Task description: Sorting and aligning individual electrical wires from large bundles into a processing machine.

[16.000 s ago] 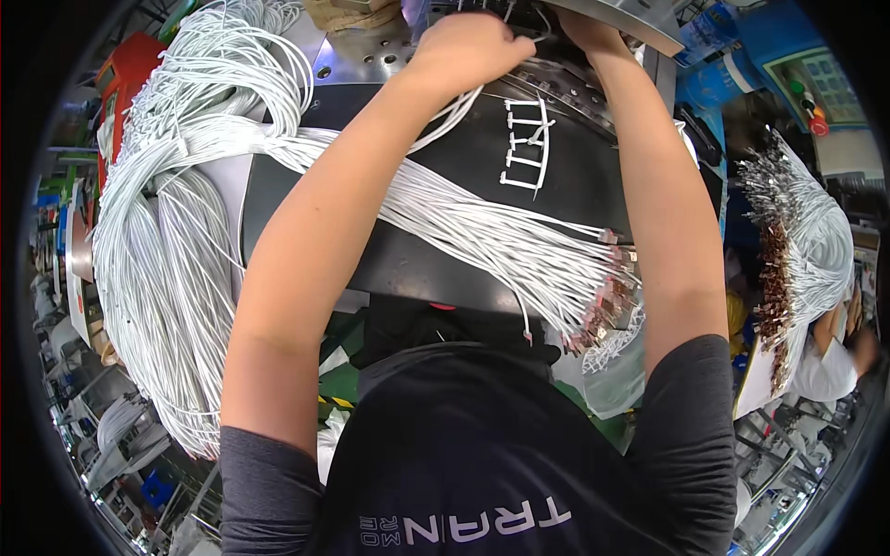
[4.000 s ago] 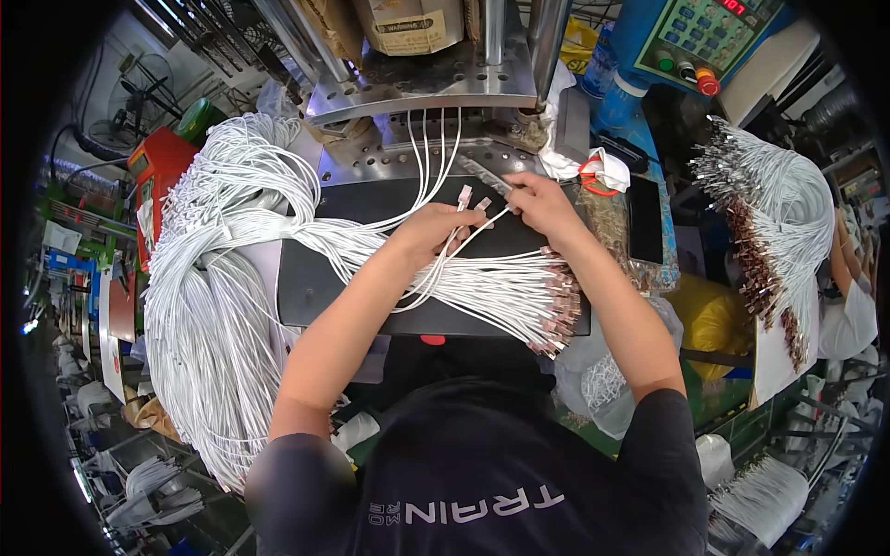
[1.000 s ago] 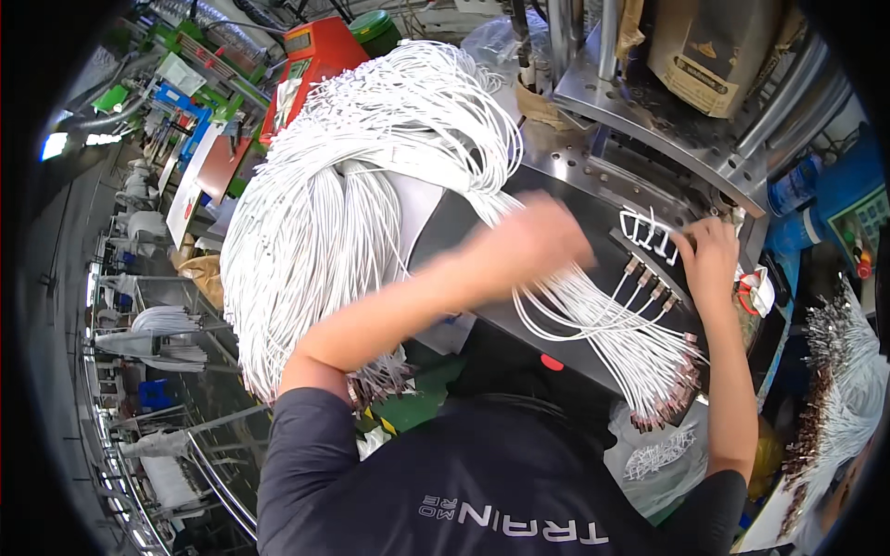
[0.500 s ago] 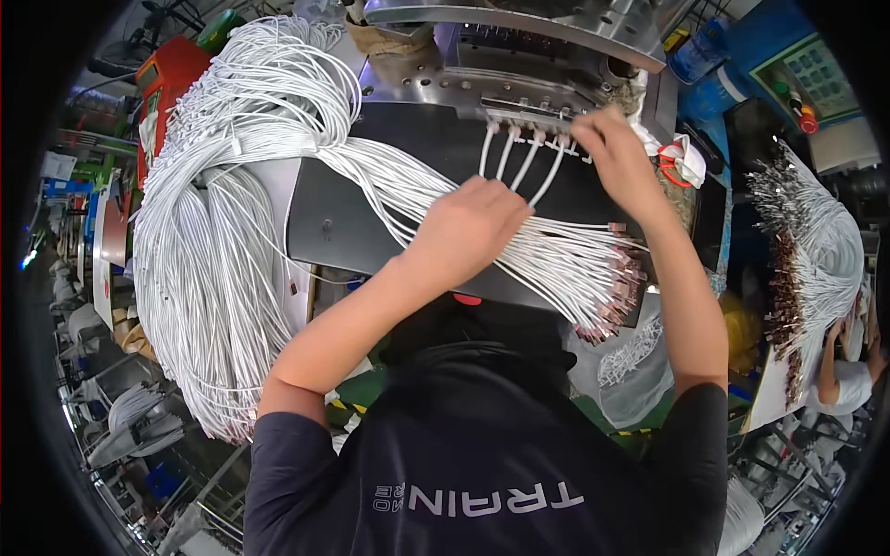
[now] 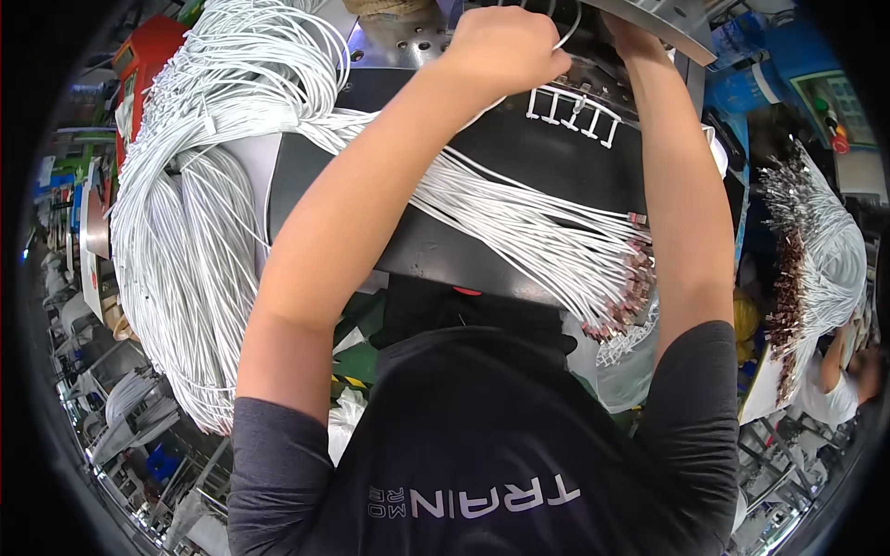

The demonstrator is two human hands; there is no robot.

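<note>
My left hand (image 5: 514, 48) is closed at the machine's front edge, with white cables (image 5: 573, 28) curving up from its fingers. My right hand (image 5: 632, 37) reaches in beneath the curved metal bar, which hides its fingers. Below and between the hands, a white ladder-shaped plastic strip (image 5: 575, 118) lies at the edge of the black work surface (image 5: 320, 190). Closer to me, a fanned bundle of white cables (image 5: 519, 218) with copper-coloured ends stretches across that surface, under my left forearm.
A large heap of white cables (image 5: 185, 250) hangs at the left. The machine's curved metal bar (image 5: 672, 20) overhangs the far right. Clear plastic bags (image 5: 626, 366) are beside the front edge. Another cable bundle (image 5: 825, 269) lies far right, near another person (image 5: 834, 385).
Both hands have moved away from me, to the machine. The short row of cables has left its front edge with my left hand. The white strip now shows uncovered.
</note>
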